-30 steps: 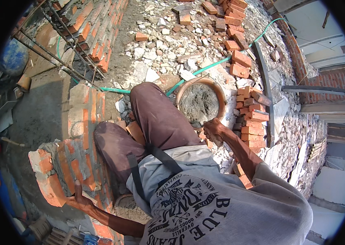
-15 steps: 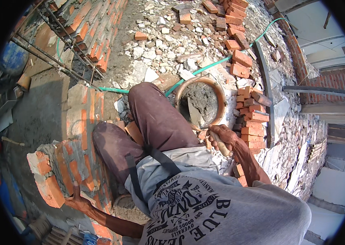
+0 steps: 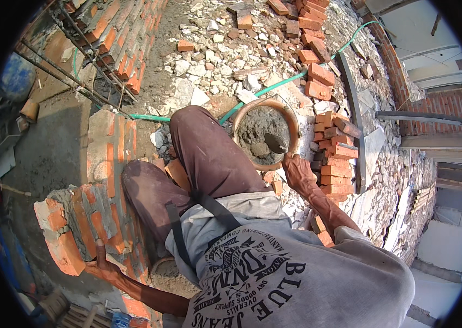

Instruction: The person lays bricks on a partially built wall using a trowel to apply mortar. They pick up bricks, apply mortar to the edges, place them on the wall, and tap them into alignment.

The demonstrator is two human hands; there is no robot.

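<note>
My right hand [image 3: 298, 171] is wrapped round the handle of a trowel. The trowel's dark blade [image 3: 276, 143] lies in the grey wet mortar [image 3: 261, 128], inside a round tan-rimmed basin [image 3: 238, 121]. My left hand [image 3: 101, 267] grips the end of an orange brick [image 3: 66, 255], its thumb pointing up and its other fingers partly hidden. That brick is at the outer end of a low, mortared brick wall [image 3: 112, 180] on my left.
Loose bricks [image 3: 336, 175] are stacked right of the basin. A green hose [image 3: 280, 87] runs across the rubble [image 3: 214, 60] ahead. Metal rebar [image 3: 86, 71] stands by another brick wall [image 3: 119, 44] at the far left. A dark bar [image 3: 355, 120] lies beyond the bricks.
My right hand has moved forward to the basin's rim, and the trowel blade has shifted right and turned in the mortar. My left hand stays at the brick.
</note>
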